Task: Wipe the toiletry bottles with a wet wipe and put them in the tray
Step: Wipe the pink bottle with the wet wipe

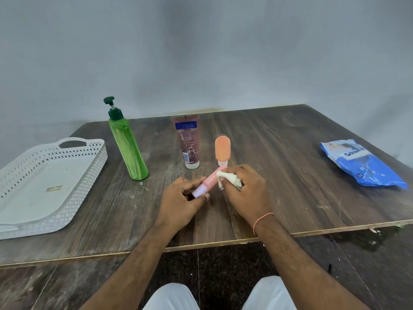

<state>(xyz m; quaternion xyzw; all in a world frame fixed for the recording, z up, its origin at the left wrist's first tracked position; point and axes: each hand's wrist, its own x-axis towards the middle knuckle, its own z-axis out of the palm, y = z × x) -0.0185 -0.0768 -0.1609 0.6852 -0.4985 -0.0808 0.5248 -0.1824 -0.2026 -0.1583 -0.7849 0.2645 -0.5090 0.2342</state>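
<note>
Pink bottle [209,182], just in front of the orange bottle [222,150], is gripped at its cap end by the left hand [182,201], long axis slanting away toward the right hand [242,186], which is closed on the wet wipe [228,178]; tray [67,198] lies well left.

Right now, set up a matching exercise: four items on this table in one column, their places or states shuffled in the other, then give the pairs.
Items
1. tall green pump bottle
2. white perforated plastic tray
3. small pink bottle
4. blue wet-wipe packet

Places or states
A. lying flat at the table's right side
B. held in the left hand, rubbed with the white wet wipe in the right hand
C. standing upright beside the tray
D. holding no bottles, at the table's left edge

Pairs: 1-C, 2-D, 3-B, 4-A
</note>
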